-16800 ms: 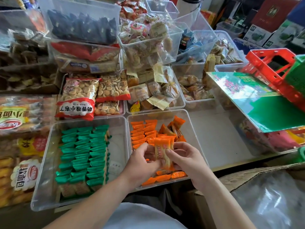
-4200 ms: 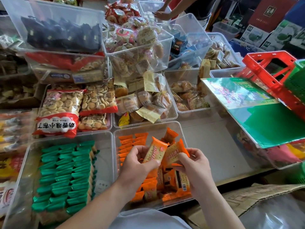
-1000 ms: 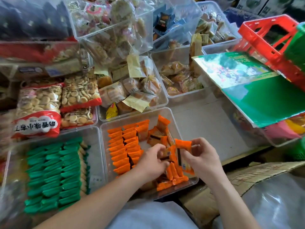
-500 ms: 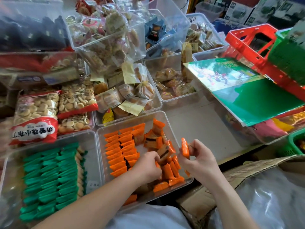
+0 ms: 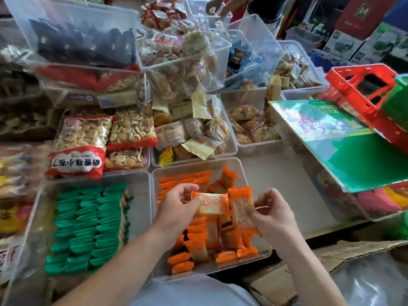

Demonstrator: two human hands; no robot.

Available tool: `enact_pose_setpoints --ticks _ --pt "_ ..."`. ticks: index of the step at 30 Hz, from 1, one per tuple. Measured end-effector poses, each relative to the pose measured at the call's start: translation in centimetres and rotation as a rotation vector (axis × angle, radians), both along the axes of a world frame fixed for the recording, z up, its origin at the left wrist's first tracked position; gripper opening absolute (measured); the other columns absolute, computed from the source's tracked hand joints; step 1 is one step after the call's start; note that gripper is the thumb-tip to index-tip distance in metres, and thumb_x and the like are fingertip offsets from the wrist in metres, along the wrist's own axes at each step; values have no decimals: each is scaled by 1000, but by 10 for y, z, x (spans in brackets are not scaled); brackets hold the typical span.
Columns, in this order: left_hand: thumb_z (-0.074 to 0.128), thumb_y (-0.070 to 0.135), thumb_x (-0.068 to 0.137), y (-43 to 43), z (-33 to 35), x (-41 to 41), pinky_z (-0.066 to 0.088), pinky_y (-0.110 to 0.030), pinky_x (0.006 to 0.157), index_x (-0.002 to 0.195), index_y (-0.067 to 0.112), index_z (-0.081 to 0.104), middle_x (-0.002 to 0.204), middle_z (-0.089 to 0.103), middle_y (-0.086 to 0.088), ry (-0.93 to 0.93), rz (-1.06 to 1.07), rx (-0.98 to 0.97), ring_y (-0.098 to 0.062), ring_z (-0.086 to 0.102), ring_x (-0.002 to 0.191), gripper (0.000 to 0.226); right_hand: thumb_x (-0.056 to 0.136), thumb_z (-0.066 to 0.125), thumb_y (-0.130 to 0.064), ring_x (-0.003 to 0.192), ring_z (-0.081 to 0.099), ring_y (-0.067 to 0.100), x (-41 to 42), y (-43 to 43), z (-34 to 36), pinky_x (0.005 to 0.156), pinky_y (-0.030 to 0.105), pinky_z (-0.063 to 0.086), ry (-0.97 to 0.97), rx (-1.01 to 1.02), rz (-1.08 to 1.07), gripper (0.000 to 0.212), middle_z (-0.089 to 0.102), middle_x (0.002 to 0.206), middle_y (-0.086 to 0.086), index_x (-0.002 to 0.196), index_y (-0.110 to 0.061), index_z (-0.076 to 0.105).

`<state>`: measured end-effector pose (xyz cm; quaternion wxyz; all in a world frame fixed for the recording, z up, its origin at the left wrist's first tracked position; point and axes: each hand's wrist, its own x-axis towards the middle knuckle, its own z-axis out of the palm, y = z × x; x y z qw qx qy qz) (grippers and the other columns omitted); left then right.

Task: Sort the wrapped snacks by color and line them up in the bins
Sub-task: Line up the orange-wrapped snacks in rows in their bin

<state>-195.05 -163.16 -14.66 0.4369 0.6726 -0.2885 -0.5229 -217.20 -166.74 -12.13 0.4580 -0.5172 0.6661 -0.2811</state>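
The green snacks [image 5: 88, 228] look done — they lie in neat rows in the clear bin on the left [image 5: 141, 195], each one overlapping the next. The orange snacks are only partly done. A tidy row [image 5: 176, 181] sits at the far side of the orange bin [image 5: 240, 171], but the near half is a loose pile [image 5: 212, 244], with packs pointing every way.

The left hand [image 5: 176, 208] has its grip closed on one orange pack [image 5: 212, 204], thumb on top, held flat above the pile. The right hand [image 5: 273, 215] pinches a second orange pack [image 5: 241, 208], held upright just beside the first (the two nearly touch).

The packs are small, flat rectangles in shiny, crinkly wrappers with crimped ends — probably slippery. A pale cracker with little holes shows on the front. The bins are hard see-through plastic with rounded corners.
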Motion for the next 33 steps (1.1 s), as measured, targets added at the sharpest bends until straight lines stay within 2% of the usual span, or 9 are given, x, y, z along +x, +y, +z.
enact_pose_setpoints --ticks 2,4,7,9,14,18,22,27,33 --pt "75 19 95 1 -2 1 65 -47 84 111 36 71 117 71 -6 22 29 -13 -21 73 105 23 86 83 -11 73 69 21 -1 1 2 59 35 57 -11 12 -57 29 71 86 8 95 -20 57" --pt "75 20 94 0 -2 3 64 -46 88 115 36 70 119 71 -4 56 43 -19 -21 72 109 27 86 84 -15 81 73 20 -3 2 5 56 26 56 -70 58 -94 36 72 94 7 109 -26 59" --pt "73 9 95 0 3 2 61 -49 95 123 29 69 122 73 -5 251 -5 14 -24 72 112 35 87 84 -16 85 76 20 -5 3 5 58 23 56 -158 103 -123 41 75 97 6 120 -28 63" --pt "70 3 96 2 8 -4 59 -51 98 124 24 70 119 75 -6 318 -72 37 -25 74 111 35 88 82 -15 84 77 21 -5 3 4 62 28 58 -202 114 -121 36 77 95 5 119 -27 67" --pt "69 2 95 7 9 -16 57 -53 102 116 20 73 113 78 -6 307 -97 56 -25 74 108 29 90 78 -6 80 77 21 -4 6 9 62 31 60 -263 118 -102 26 77 95 7 111 -19 69" --pt "70 2 95 8 13 -14 58 -48 101 119 16 71 112 78 -8 356 -107 57 -26 74 110 28 89 78 -3 83 78 22 -5 5 10 65 35 62 -292 129 -101 27 75 99 7 109 -16 66" --pt "68 4 96 9 19 -16 60 -39 92 123 13 67 113 78 -9 425 -126 41 -25 75 109 28 91 77 -3 86 78 24 -5 3 11 66 35 63 -311 133 -105 24 77 97 8 109 -14 65" --pt "71 14 98 9 15 -19 58 -47 99 122 17 68 111 79 -4 296 -162 14 -23 75 108 24 98 70 -12 90 78 26 -3 3 9 67 35 62 -331 134 -66 13 79 99 7 110 -14 66" --pt "73 10 97 13 8 -29 60 -31 91 115 24 76 105 79 6 46 -271 -74 -13 73 102 23 101 66 -11 91 78 28 3 2 7 75 42 65 -342 132 14 10 79 100 11 111 -11 68"
